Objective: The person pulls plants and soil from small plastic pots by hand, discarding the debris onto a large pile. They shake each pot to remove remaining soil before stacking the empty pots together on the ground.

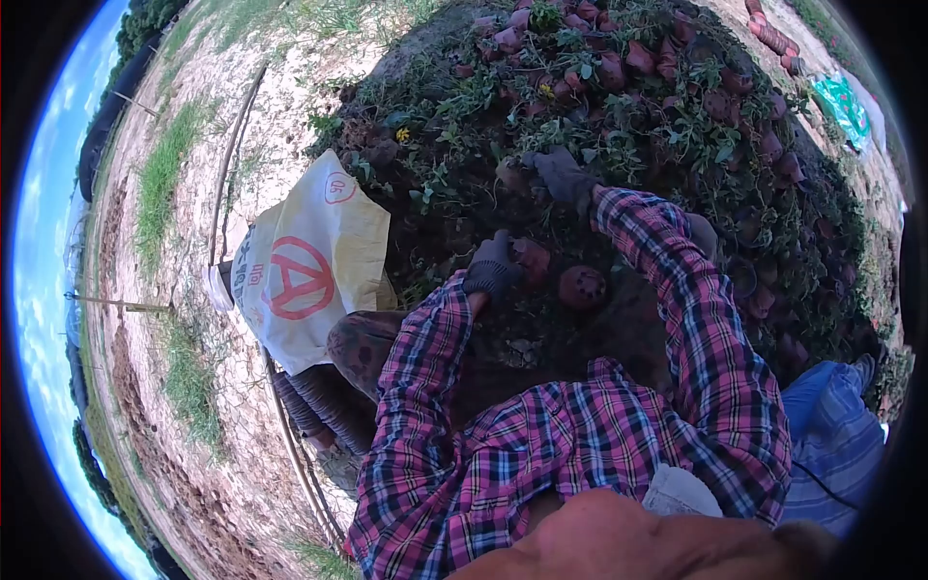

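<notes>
My left hand (493, 267), in a dark grey knitted glove, is closed on the side of a reddish-brown plant pot (531, 259). Just right of it, a second plant pot (583, 287) lies with its holed base turned up. Farther out, my right hand (563, 178), also gloved, reaches into the edge of the heap. Its fingers are bent beside a dusty brown pot (511, 176); what they grip is hidden among dark soil and stems.
A big heap of potted weeds and red-brown pots (638, 58) rises ahead and right. A white sack (300, 261) with red print stands left, by stacked dark pots (333, 401). Another person's blue-clothed leg (831, 416) is at right. Green plastic (843, 111) lies far right.
</notes>
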Tool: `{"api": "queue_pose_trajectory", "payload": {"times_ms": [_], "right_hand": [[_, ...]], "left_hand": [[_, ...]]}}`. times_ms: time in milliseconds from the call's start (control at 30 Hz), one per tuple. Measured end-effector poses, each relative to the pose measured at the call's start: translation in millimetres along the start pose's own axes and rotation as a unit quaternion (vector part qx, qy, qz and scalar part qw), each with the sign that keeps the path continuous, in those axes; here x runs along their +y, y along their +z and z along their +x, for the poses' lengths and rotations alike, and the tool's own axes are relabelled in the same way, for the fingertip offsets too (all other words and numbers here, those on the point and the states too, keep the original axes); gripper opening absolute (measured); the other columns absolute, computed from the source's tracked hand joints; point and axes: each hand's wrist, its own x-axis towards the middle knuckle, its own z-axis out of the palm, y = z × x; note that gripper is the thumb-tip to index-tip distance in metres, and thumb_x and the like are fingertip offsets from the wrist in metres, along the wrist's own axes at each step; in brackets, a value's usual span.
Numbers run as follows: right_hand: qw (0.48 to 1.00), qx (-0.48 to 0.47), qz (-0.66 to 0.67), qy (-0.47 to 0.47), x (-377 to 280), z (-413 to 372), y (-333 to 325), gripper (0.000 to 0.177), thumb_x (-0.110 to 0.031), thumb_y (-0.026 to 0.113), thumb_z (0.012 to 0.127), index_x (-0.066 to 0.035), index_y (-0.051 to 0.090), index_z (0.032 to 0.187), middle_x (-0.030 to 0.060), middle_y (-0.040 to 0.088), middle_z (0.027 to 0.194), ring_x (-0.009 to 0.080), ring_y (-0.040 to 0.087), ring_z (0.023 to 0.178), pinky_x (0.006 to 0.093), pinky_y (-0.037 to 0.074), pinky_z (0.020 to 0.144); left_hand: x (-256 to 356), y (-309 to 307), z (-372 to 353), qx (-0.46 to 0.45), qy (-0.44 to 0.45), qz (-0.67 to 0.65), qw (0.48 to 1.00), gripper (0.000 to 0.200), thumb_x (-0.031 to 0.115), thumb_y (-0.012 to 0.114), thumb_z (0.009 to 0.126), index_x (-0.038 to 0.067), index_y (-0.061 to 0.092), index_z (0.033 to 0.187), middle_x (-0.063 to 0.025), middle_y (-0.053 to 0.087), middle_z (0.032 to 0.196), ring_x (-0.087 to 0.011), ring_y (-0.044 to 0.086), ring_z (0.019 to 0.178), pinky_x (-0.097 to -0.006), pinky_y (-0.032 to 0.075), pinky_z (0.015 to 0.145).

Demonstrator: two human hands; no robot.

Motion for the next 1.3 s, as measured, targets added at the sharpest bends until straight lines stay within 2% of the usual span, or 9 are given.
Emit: {"api": "queue_pose_trajectory", "payload": {"times_ms": [67, 133, 233, 333, 433, 633, 867, 1133, 1300], "right_hand": [[0.998, 0.008, 0.016, -0.061, -42.0, 4.8, 61.1, 0.032, -0.026, 0.061, 0.078, -0.001, 0.055, 0.098, 0.0112, 0.059, 0.088, 0.0209, 0.059, 0.069, 0.0350, 0.048, 0.054], [0.964, -0.146, 0.167, -0.148, -84.7, 10.0, 112.2, 0.034, -0.026, 0.051, 0.089, 0.000, 0.050, 0.109, 0.0091, 0.055, 0.108, 0.0176, 0.054, 0.096, 0.0322, 0.046, 0.086], [0.900, -0.150, -0.240, -0.332, -142.8, -47.9, 115.9, 0.035, -0.018, 0.051, 0.088, -0.005, 0.044, 0.120, 0.0082, 0.055, 0.107, 0.0143, 0.052, 0.098, 0.0274, 0.044, 0.083], [0.857, -0.314, -0.260, -0.316, -103.7, -15.7, 61.8, 0.040, -0.014, 0.052, 0.085, -0.008, 0.042, 0.123, 0.0083, 0.057, 0.102, 0.0132, 0.055, 0.090, 0.0254, 0.045, 0.075], [0.842, -0.337, -0.419, -0.044, -61.9, -80.9, -26.0, 0.049, -0.011, 0.058, 0.078, -0.012, 0.042, 0.125, 0.0072, 0.058, 0.099, 0.0142, 0.057, 0.081, 0.0277, 0.047, 0.062], [0.710, -0.313, -0.630, 0.042, 72.8, -124.2, -104.2, 0.089, -0.040, 0.070, 0.064, -0.020, 0.024, 0.137, 0.0190, 0.051, 0.119, 0.0306, 0.053, 0.104, 0.0395, 0.041, 0.085], [0.843, -0.178, -0.508, -0.015, 183.8, -131.6, -107.9, 0.073, -0.035, 0.063, 0.070, -0.015, 0.029, 0.132, 0.0173, 0.062, 0.089, 0.0353, 0.060, 0.079, 0.0413, 0.046, 0.071], [0.804, -0.050, -0.591, 0.039, 239.7, -107.3, -89.3, 0.032, -0.023, 0.050, 0.079, -0.007, 0.057, 0.106, 0.0147, 0.063, 0.089, 0.0309, 0.062, 0.081, 0.0393, 0.047, 0.068], [0.770, -0.188, -0.610, 0.001, 202.2, -68.0, -114.4, 0.029, -0.024, 0.061, 0.068, -0.006, 0.066, 0.091, 0.0124, 0.065, 0.085, 0.0284, 0.062, 0.077, 0.0388, 0.047, 0.067]], "left_hand": [[-10.7, 4.2, 1.3, -0.002, 0.014, 0.023, 1.000, 0.073, 0.025, 0.077, 0.054, 0.005, 0.043, 0.116, -0.0230, 0.056, 0.103, -0.0377, 0.055, 0.096, -0.0428, 0.047, 0.078], [-6.7, -0.4, -0.3, 0.004, 0.013, 0.008, 1.000, 0.074, 0.024, 0.077, 0.054, 0.005, 0.042, 0.116, -0.0233, 0.055, 0.104, -0.0380, 0.055, 0.097, -0.0426, 0.046, 0.079], [-2.1, -1.2, -5.1, 0.040, 0.034, -0.034, 0.998, 0.071, 0.023, 0.077, 0.055, 0.004, 0.042, 0.114, -0.0239, 0.053, 0.104, -0.0381, 0.054, 0.095, -0.0421, 0.045, 0.080], [-5.6, 0.1, -3.0, 0.039, 0.041, -0.027, 0.998, 0.072, 0.028, 0.079, 0.054, 0.007, 0.043, 0.113, -0.0238, 0.050, 0.106, -0.0385, 0.053, 0.096, -0.0427, 0.046, 0.078], [11.3, 23.4, 0.1, -0.014, 0.102, 0.024, 0.994, 0.075, 0.029, 0.078, 0.056, 0.005, 0.042, 0.118, -0.0224, 0.053, 0.106, -0.0367, 0.056, 0.095, -0.0401, 0.047, 0.077], [62.3, 95.3, 6.5, -0.060, 0.137, 0.131, 0.980, 0.068, 0.028, 0.067, 0.069, 0.017, 0.034, 0.127, -0.0209, 0.049, 0.109, -0.0388, 0.055, 0.094, -0.0449, 0.047, 0.075], [64.5, 136.2, 17.9, -0.114, 0.147, 0.238, 0.953, 0.071, 0.024, 0.066, 0.069, 0.025, 0.028, 0.130, -0.0190, 0.041, 0.118, -0.0400, 0.050, 0.104, -0.0487, 0.046, 0.075], [32.9, 181.5, 33.4, -0.061, 0.166, 0.133, 0.975, 0.070, 0.009, 0.058, 0.073, 0.024, 0.023, 0.132, -0.0258, 0.029, 0.124, -0.0507, 0.043, 0.104, -0.0527, 0.045, 0.079], [35.3, 178.6, 32.3, -0.081, 0.138, 0.122, 0.980, 0.076, 0.021, 0.062, 0.073, 0.025, 0.019, 0.135, -0.0282, 0.019, 0.133, -0.0510, 0.041, 0.108, -0.0508, 0.044, 0.083]]}}
